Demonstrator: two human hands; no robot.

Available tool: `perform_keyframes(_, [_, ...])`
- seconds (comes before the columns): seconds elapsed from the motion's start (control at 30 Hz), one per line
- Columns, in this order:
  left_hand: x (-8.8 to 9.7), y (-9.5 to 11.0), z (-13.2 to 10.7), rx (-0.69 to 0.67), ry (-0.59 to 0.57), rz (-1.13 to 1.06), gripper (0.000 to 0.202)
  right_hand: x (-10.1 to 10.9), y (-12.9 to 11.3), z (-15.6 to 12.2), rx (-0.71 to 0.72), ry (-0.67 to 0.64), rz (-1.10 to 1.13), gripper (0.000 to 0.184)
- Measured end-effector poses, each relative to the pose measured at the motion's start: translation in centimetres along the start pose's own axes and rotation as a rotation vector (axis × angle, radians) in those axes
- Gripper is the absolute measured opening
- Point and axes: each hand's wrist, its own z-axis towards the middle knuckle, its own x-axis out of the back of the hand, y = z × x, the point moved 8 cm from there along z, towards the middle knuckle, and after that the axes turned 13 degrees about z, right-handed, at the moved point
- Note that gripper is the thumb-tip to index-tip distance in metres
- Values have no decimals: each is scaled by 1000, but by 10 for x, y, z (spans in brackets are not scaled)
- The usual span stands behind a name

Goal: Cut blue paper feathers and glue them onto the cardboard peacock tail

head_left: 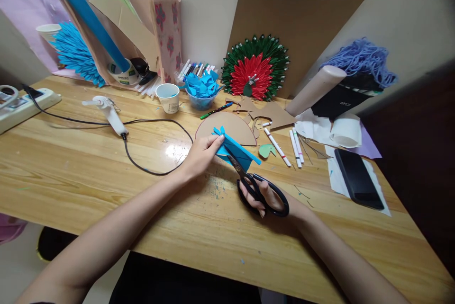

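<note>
My left hand (203, 153) pinches a folded piece of blue paper (245, 150) near its left end, thumb on top. Small pointed blue tips stick up past the thumb. In my right hand (261, 195) is a pair of black scissors (280, 204), fingers through the handle loops. The scissor blades lie against the blue paper, close to my left fingers; whether they are cutting through it I cannot tell. Just behind the paper lies a cardboard half-circle (223, 126) with a dark outline. A green heart-shaped paper piece (266, 151) rests to its right.
A glue gun (112, 114) with a looping cord lies left. Behind stand a paper cup (168, 99), a bowl of blue paper pieces (202, 91) and a red-green fan decoration (256, 69). Markers (277, 147), a phone (358, 178) and a tape roll (346, 130) lie right.
</note>
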Motion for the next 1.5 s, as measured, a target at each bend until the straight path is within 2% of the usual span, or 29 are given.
perform_keyframes(0.23, [-2, 4, -3, 53, -1, -8, 38, 10, 11, 5, 34, 48, 83, 70])
perform_keyframes(0.4, [-5, 8, -5, 44, -8, -64, 29, 12, 22, 5, 30, -1, 165, 75])
perform_keyframes(0.5, [-3, 3, -4, 80, -10, 4, 31, 9, 24, 0, -15, -52, 192, 79])
perform_keyframes(0.73, [-6, 4, -5, 118, -102, 108, 28, 12, 22, -11, -50, -52, 193, 84])
perform_keyframes(0.87, [-11, 9, -6, 134, -136, 10, 28, 7, 20, -3, -17, -51, 210, 83])
perform_keyframes(1.07, [-14, 5, -7, 202, -169, -121, 27, -1, 19, 6, 50, -3, 208, 76])
perform_keyframes(1.37, [-13, 2, -5, 205, -133, -212, 24, 4, 28, 9, 36, 49, 226, 73])
perform_keyframes(1.5, [-12, 2, -4, 203, -98, -207, 28, 1, 29, 9, 31, 38, 238, 75])
